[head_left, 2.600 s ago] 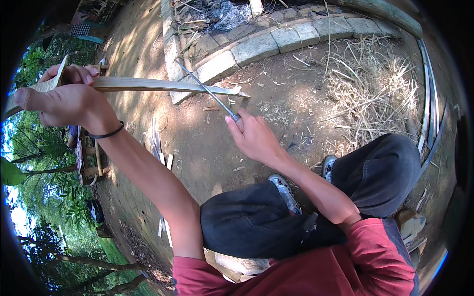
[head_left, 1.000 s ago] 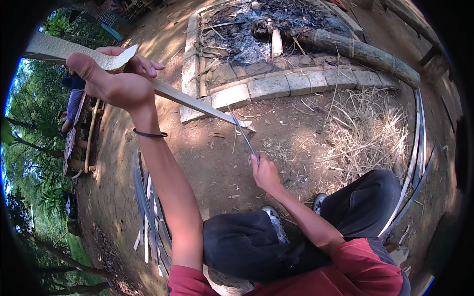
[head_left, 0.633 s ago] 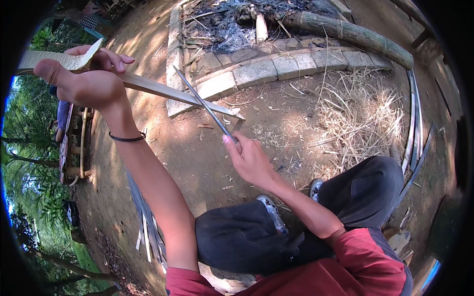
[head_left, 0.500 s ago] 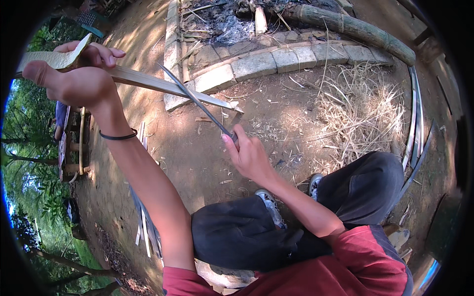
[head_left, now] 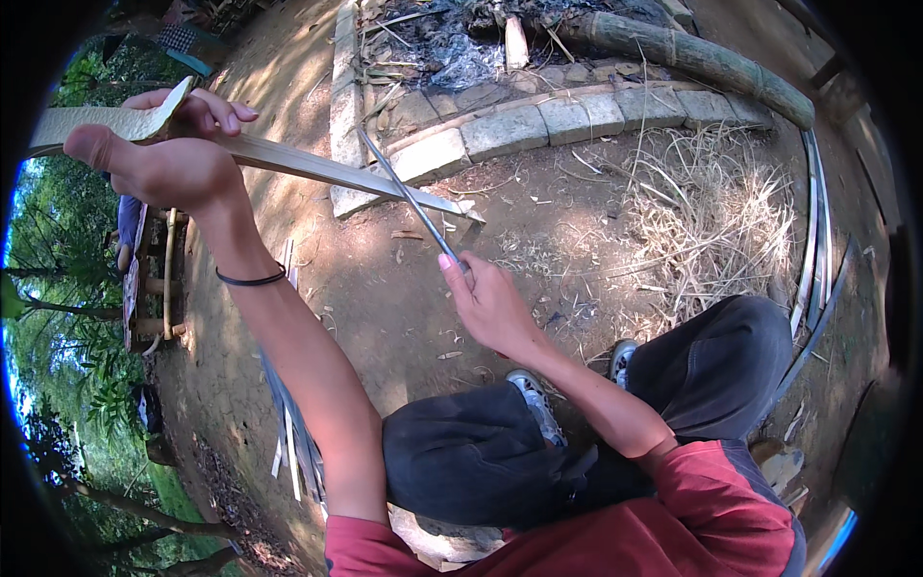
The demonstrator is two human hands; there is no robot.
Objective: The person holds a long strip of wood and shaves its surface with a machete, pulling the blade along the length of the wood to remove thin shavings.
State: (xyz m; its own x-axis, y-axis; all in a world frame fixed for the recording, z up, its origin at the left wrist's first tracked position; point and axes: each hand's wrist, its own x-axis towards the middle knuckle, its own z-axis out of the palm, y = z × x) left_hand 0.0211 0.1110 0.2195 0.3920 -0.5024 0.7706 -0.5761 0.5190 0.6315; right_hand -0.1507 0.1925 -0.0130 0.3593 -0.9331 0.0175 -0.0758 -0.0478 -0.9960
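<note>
My left hand (head_left: 183,163) reaches far to the left, closed around a long pale bamboo strip (head_left: 332,171). The strip slants down to the right and ends above the dirt. Behind that hand a broader pale piece (head_left: 106,123) with a curled edge sticks out; whether it belongs to the same strip I cannot tell. In my right hand (head_left: 495,303), at the middle of the view, is a knife with a narrow dark blade (head_left: 404,190). Its blade points up and left and crosses the strip near the free end. My fingers cover most of the handle.
Ahead, a stone-block border (head_left: 510,132) surrounds ash and charred bits, with a thick bamboo pole (head_left: 673,53) lying across. To the right lies a heap of dry shavings (head_left: 711,221) beside long strips (head_left: 815,240). More strips (head_left: 291,423) rest by my left arm.
The knife has shifted right along the strip toward its free end, and its blade stands steeper. My left hand keeps its hold on the strip. The whole view has shifted slightly.
</note>
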